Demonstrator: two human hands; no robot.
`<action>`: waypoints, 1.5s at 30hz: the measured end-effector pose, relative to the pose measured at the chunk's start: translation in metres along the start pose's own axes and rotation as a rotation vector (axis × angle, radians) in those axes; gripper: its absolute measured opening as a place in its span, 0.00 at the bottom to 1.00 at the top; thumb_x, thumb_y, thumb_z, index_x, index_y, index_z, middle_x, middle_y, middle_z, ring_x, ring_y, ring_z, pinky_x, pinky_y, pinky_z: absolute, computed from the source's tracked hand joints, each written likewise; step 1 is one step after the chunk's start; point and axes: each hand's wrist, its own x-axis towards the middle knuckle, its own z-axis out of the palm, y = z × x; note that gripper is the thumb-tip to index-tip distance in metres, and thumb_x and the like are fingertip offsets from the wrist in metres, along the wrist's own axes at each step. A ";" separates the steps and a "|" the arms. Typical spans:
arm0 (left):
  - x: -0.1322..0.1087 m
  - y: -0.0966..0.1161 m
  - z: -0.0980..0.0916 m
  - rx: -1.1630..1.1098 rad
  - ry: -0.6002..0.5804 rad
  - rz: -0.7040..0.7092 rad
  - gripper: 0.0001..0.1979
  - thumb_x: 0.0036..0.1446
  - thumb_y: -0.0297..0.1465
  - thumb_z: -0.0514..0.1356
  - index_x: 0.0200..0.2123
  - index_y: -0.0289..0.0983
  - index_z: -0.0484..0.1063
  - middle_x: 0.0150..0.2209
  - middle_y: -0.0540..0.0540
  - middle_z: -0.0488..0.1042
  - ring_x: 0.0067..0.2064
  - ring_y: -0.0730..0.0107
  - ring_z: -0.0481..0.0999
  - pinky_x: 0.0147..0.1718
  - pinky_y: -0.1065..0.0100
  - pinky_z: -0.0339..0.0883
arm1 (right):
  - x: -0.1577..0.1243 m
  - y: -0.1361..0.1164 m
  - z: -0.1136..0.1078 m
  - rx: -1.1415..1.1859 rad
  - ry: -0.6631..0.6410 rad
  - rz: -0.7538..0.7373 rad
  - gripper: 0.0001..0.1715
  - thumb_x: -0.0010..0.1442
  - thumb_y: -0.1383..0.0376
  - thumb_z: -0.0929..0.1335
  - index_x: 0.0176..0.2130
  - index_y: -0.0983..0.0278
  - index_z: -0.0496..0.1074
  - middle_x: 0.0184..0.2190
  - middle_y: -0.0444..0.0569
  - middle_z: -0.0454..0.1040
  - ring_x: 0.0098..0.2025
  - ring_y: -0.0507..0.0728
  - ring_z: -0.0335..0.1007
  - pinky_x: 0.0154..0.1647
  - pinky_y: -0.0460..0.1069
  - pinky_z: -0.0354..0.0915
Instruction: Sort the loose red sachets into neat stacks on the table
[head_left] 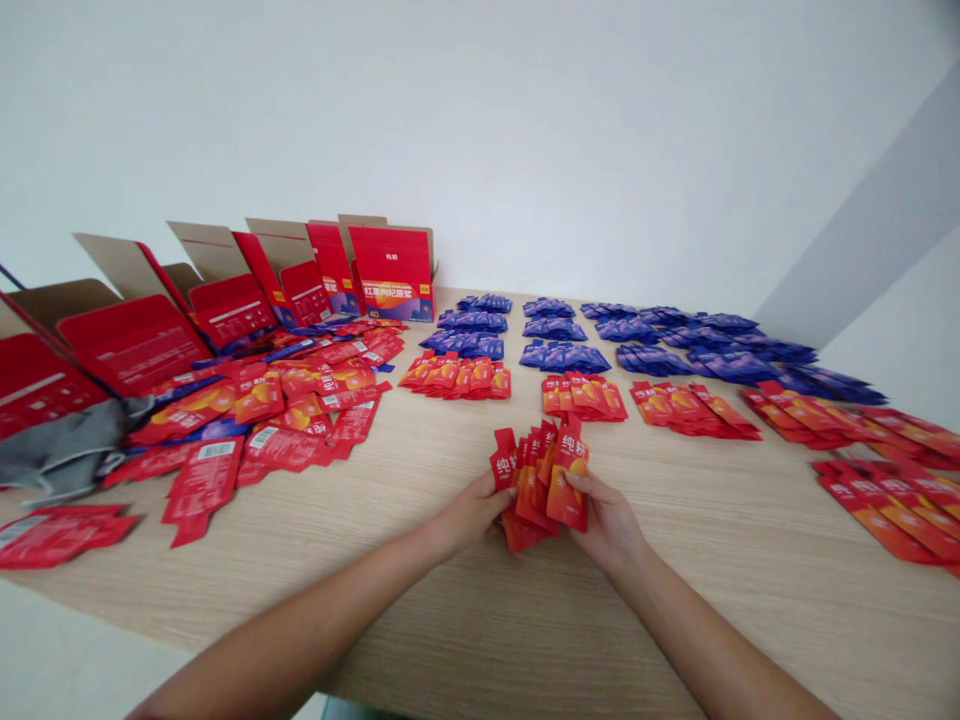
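Between my two hands, just above the front middle of the table, is a fanned bunch of red and orange sachets (534, 480) with white lettering. My left hand (484, 510) grips the bunch at its left side, thumb in front. At the right side my right hand (609, 515) pinches the outermost sachet, with its thumb on the printed face. Most fingertips are hidden behind the sachets. Directly beyond my hands lies a fanned red stack (583, 397), and another red stack (456, 377) is to its left.
Red cartons (391, 270) with raised flaps line the left and back left. Before them lies a loose heap of red sachets (300, 410), with a grey cloth (64, 445) beside it. Blue sachet stacks (562, 356) form rows at the back; more red stacks (892, 505) lie right.
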 end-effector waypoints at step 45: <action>-0.010 0.010 0.008 0.602 -0.033 0.352 0.37 0.50 0.33 0.63 0.61 0.34 0.52 0.58 0.36 0.66 0.57 0.54 0.66 0.56 0.56 0.59 | -0.004 0.019 0.008 -0.474 -0.021 -0.237 0.35 0.36 0.70 0.79 0.44 0.61 0.69 0.34 0.44 0.79 0.34 0.57 0.75 0.37 0.51 0.71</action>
